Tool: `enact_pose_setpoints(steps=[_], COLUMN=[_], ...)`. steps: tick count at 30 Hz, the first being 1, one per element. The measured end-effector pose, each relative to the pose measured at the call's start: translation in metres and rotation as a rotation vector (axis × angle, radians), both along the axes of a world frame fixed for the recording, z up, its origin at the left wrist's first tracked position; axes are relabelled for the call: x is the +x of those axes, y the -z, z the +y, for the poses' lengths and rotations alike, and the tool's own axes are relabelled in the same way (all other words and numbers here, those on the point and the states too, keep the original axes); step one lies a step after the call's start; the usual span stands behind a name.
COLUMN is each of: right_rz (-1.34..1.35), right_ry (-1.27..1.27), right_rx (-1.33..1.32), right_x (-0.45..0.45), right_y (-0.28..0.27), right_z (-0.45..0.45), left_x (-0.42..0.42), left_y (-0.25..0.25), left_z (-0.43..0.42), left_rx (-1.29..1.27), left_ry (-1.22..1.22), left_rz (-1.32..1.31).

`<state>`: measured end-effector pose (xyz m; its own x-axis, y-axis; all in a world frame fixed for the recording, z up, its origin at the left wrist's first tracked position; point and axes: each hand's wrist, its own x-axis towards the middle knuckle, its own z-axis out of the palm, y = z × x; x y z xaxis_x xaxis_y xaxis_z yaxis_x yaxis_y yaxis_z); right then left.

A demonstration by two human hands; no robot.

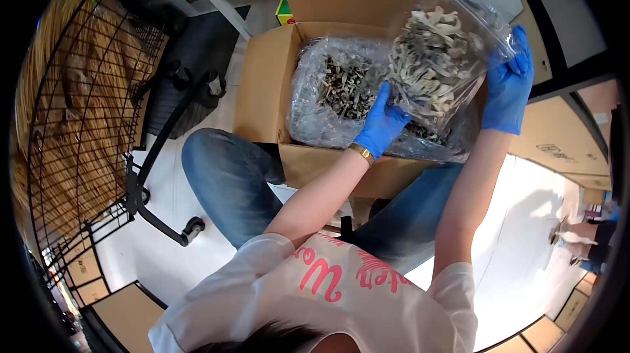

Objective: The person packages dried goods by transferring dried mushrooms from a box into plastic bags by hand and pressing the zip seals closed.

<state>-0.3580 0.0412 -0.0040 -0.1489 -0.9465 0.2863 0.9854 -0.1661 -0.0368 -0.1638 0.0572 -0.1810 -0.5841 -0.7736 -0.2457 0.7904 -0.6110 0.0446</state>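
Observation:
A clear plastic bag (pixel 436 64) full of pale dried pieces, perhaps mushrooms, hangs over the right part of an open cardboard box (pixel 262 84). My left hand (pixel 382 123), in a blue glove, supports the bag's lower left side, thumb up against it. At the bag's upper right, my right hand (pixel 508 87), also blue-gloved, has its fingers closed on the plastic. Inside the box, a clear liner (pixel 308 113) holds darker dried pieces (pixel 348 87). The box stands between my knees.
A black wire basket (pixel 85 117) with long straw-coloured stalks stands at the left, beside a black wheeled base (pixel 157 156). Behind the box is a white table (pixel 223 5). Cardboard boxes (pixel 558 136) stand at the right, where another person's legs (pixel 581 238) show.

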Motion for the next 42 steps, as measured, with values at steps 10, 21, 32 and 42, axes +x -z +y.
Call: enact_pose_setpoints(steps=[10, 21, 32, 42], right_rz=[0.614, 1.463, 1.532, 1.288], right_ry=[0.550, 0.672, 0.366, 0.136], right_rx=[0.404, 0.597, 0.460, 0.022], right_x=[-0.002, 0.045, 0.049, 0.067], right_y=[0.004, -0.017, -0.026, 0.066], right_z=[-0.003, 0.009, 0.015, -0.033], left_x=[0.027, 0.054, 0.075, 0.109], left_y=[-0.041, -0.002, -0.073, -0.069], left_z=[0.001, -0.029, -0.094, -0.088], left_rx=[0.038, -0.379, -1.144, -0.721], left_ry=[-0.133, -0.169, -0.051, -0.141], left_rz=[-0.266, -0.614, -0.822, -0.922])
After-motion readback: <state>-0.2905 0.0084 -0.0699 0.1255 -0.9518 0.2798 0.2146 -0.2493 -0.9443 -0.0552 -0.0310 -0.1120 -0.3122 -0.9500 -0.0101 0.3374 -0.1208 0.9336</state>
